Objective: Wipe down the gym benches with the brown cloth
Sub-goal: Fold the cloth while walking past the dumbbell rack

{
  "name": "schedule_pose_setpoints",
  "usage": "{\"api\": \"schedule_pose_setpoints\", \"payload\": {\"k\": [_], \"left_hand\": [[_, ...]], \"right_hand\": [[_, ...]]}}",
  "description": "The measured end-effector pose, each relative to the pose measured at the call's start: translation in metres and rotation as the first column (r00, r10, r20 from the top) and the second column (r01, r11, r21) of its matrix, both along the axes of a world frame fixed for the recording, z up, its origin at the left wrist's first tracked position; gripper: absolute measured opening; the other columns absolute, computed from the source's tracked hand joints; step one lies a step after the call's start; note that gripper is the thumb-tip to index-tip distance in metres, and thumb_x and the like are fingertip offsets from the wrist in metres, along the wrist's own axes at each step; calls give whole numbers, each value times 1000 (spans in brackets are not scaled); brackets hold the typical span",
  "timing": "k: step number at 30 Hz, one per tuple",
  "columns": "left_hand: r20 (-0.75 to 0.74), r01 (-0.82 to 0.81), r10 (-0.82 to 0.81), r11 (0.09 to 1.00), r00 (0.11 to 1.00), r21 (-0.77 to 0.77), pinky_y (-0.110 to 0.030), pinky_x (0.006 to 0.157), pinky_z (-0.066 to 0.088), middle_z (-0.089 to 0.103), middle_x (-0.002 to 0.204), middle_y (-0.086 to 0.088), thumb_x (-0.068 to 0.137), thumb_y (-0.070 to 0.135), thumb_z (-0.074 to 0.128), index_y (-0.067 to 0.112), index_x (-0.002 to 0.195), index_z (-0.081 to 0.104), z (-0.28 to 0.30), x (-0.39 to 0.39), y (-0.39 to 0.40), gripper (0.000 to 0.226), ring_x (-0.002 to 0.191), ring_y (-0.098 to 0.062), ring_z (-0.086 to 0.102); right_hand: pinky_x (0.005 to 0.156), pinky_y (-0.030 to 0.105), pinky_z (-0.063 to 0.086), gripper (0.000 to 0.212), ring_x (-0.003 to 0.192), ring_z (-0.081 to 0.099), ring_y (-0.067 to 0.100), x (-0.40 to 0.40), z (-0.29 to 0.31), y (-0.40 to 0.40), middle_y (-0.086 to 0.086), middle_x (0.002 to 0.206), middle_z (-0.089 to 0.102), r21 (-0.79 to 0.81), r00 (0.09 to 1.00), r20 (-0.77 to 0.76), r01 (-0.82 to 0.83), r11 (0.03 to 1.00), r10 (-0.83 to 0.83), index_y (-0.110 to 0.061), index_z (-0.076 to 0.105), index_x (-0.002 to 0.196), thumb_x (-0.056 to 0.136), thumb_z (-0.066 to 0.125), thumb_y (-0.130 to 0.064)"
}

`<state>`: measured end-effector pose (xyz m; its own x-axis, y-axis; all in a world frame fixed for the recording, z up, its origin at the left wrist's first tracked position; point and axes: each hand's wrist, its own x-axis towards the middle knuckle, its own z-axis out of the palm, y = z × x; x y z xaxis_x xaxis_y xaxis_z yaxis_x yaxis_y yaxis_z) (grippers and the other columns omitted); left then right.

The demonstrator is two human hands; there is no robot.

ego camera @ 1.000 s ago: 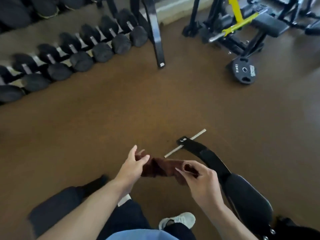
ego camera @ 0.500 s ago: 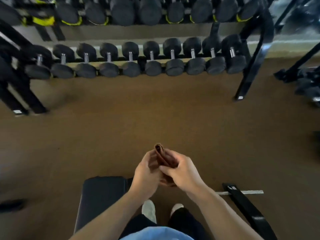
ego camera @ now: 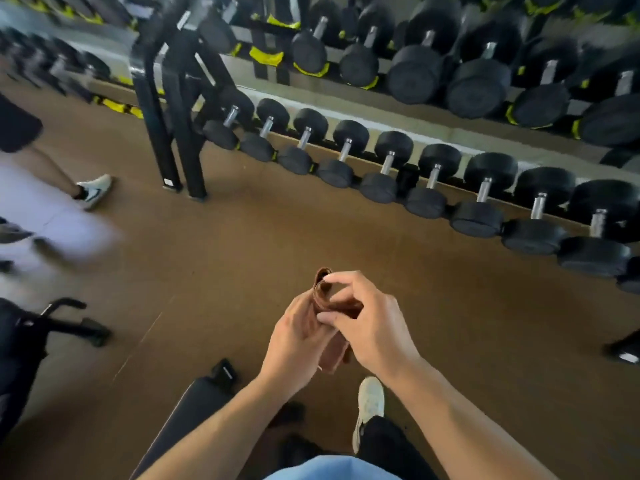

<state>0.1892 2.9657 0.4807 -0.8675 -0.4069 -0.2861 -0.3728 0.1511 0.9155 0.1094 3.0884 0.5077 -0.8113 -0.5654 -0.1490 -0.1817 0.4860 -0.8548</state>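
Note:
Both hands hold the brown cloth (ego camera: 322, 296) folded up in front of me, above the floor. My left hand (ego camera: 294, 341) cups it from the left, and my right hand (ego camera: 374, 327) pinches its top fold with thumb and forefinger. A strip of the cloth hangs down between the palms. A black padded gym bench (ego camera: 194, 410) lies below my left forearm at the bottom of the view, partly hidden by the arm. The cloth is not touching the bench.
A long rack of black dumbbells (ego camera: 429, 181) runs across the back and right. A black rack post (ego camera: 173, 133) stands at upper left. Another person's leg and white shoe (ego camera: 93, 190) are at the left. Black equipment (ego camera: 41, 327) sits at the left edge. The floor is brown.
My view has swung left, so the dumbbell rack now runs diagonally and another person's leg has appeared. The hands stay together on the cloth, and my right fingers have shifted to its top fold.

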Motion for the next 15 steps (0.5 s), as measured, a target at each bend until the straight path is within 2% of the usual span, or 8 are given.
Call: {"api": "schedule_pose_setpoints", "payload": {"k": [3, 6, 8, 11, 13, 15], "left_hand": [[5, -53, 53, 999, 999, -6, -15, 84, 51, 71, 107, 18, 95, 17, 68, 43, 113, 63, 1, -35, -7, 33, 100, 7, 64], [18, -156, 156, 988, 988, -6, -7, 73, 47, 69, 93, 18, 98, 7, 62, 40, 99, 62, 2, -64, -17, 32, 87, 9, 64], [22, -266, 265, 963, 964, 43, -7, 71, 46, 70, 89, 18, 100, 8, 60, 35, 97, 65, 1, -77, -29, 27, 82, 6, 65], [20, -399, 399, 908, 917, 131, -7, 72, 47, 72, 93, 13, 100, 6, 60, 22, 105, 69, -2, -90, -56, 19, 81, 7, 66], [20, -445, 449, 879, 893, 168, -7, 72, 48, 72, 95, 10, 100, 8, 62, 19, 109, 70, -3, -95, -80, 17, 82, 10, 67], [9, -482, 489, 856, 872, 188, -10, 71, 51, 73, 92, 10, 97, 9, 66, 21, 108, 70, -5, -98, -108, 16, 83, 6, 69]], "right_hand": [[96, 25, 58, 39, 107, 66, 0, -57, 16, -17, -30, 100, 68, 103, 962, -4, -273, 957, 274, -50, 64, 116, 90, 83, -29], [101, 28, 56, 39, 112, 62, 2, -96, 18, -44, -25, 109, 69, 113, 881, -29, -467, 877, 473, -49, 65, 122, 97, 75, -20], [103, 31, 55, 47, 115, 61, 5, -116, 13, -64, -17, 117, 68, 128, 830, -38, -548, 827, 556, -50, 63, 127, 101, 67, -11], [106, 35, 55, 60, 117, 62, 8, -140, 4, -101, -14, 117, 65, 135, 761, -33, -639, 757, 648, -52, 61, 130, 101, 60, 0], [104, 34, 55, 59, 114, 64, 7, -153, -2, -131, -12, 114, 66, 110, 716, -36, -690, 715, 697, -47, 66, 127, 99, 57, 4], [99, 29, 57, 54, 112, 65, 5, -162, -5, -169, -11, 114, 68, 95, 661, -25, -746, 660, 750, -42, 70, 123, 100, 57, 5]]}}
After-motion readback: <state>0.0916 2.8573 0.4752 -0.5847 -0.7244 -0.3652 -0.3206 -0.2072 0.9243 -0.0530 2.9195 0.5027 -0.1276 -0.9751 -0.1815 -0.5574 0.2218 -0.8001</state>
